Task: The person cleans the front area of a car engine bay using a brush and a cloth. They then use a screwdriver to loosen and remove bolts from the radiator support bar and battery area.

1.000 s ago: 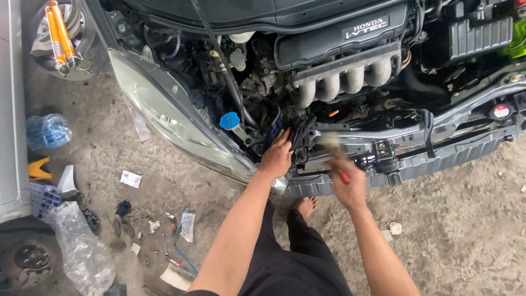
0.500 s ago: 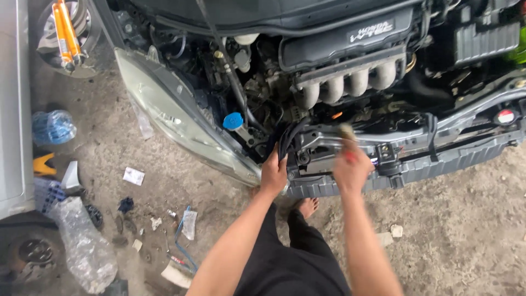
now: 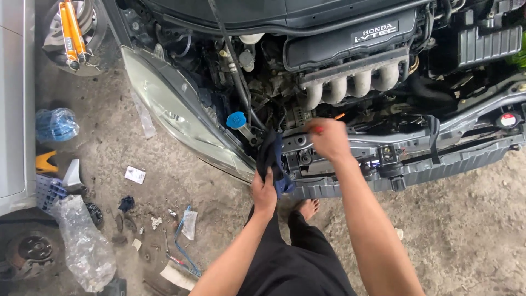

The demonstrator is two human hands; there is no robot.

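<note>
Two things are in my hands at the front of the engine bay: a dark blue rag (image 3: 272, 159) bunched in my left hand (image 3: 264, 192), its long axis running up from the fingers toward the blue reservoir cap (image 3: 236, 119), and a thin orange-tipped stick (image 3: 329, 121) pinched in my right hand (image 3: 330, 140). That stick lies nearly level, pointing right, with the rag just left of it. Both sit over the grey front crossmember (image 3: 416, 159), headlight (image 3: 181, 118) further left.
</note>
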